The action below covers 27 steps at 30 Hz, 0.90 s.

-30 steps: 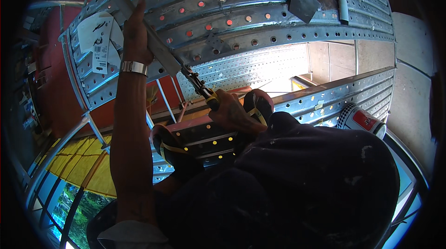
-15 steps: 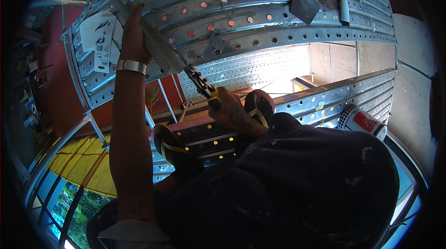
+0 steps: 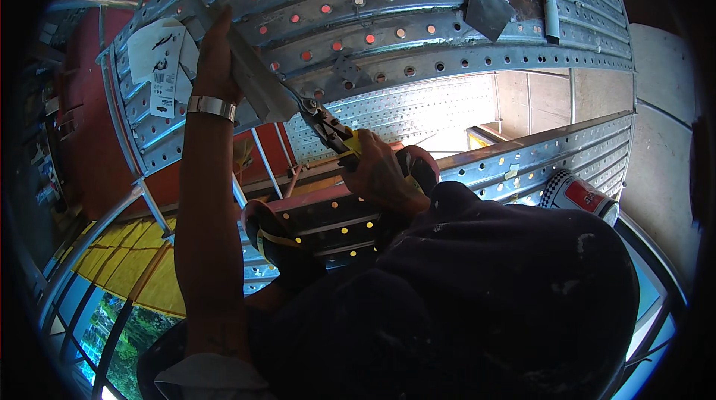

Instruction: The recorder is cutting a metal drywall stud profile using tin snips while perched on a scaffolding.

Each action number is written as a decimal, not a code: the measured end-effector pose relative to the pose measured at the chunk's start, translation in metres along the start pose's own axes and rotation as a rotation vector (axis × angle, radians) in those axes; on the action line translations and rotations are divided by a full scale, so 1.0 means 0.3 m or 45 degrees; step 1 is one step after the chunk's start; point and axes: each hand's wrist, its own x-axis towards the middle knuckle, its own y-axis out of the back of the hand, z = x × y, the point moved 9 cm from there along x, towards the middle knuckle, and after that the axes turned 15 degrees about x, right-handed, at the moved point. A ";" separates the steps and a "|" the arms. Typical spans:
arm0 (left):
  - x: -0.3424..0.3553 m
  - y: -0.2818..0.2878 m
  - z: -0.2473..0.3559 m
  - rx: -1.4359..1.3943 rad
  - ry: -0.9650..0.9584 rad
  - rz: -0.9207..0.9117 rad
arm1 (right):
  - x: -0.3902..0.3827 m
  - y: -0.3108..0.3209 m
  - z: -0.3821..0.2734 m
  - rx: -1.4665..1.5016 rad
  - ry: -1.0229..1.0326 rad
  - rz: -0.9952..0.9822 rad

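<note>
Sheet-metal strip [image 3: 257, 79], grey and folded lengthwise, slants from the upper left of the frame toward the centre, its lower end just left of the middle. The left hand [image 3: 214, 64], with a steel-banded watch [image 3: 212, 107] at the wrist, grips it along its upper part; the thumb side shows, while the other fingers are largely hidden, so how tightly they wrap cannot be told. At the strip's right edge, near that lower end, is the head of a pair of tin snips [image 3: 328, 127] with yellow-and-black handles; whether the blades have metal between them is too small to tell. The right hand [image 3: 382, 176] holds those handles, fingers curled round them. Compared with a second ago, the strip has rolled to show a broader face, and the snips and right hand have shifted slightly rightward; this suggests that the left hand is turning the piece as the tool works at its edge. Beyond lies a perforated steel deck [image 3: 418, 18] across the upper frame, bearing a white packaging card [image 3: 165, 72] at the upper left and a dark square offcut [image 3: 488, 8] at the upper right. Right of centre, a white-and-red bucket [image 3: 580, 195] lies tilted beside the lower perforated plank [image 3: 552, 157].
</note>
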 end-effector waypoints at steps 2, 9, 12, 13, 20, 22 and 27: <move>-0.023 -0.019 0.018 0.015 0.002 -0.016 | 0.009 0.007 0.008 0.065 -0.094 -0.028; -0.021 -0.026 0.015 -0.166 0.022 -0.152 | 0.025 0.004 0.022 0.192 -0.475 -0.339; -0.017 -0.038 0.015 -0.171 0.057 -0.138 | 0.038 0.020 0.024 0.203 -0.433 -0.371; -0.016 -0.046 0.014 -0.190 0.080 -0.133 | 0.039 0.033 0.022 0.199 -0.429 -0.361; 0.053 0.029 0.019 -0.146 -0.002 -0.233 | 0.012 -0.016 -0.013 0.421 -0.475 -0.537; 0.040 0.019 0.070 -0.072 -0.147 -0.403 | 0.003 -0.023 -0.050 0.492 -0.451 -0.603; -0.006 -0.007 0.110 -0.260 -0.148 -0.179 | 0.030 0.017 -0.078 0.300 -0.315 -0.443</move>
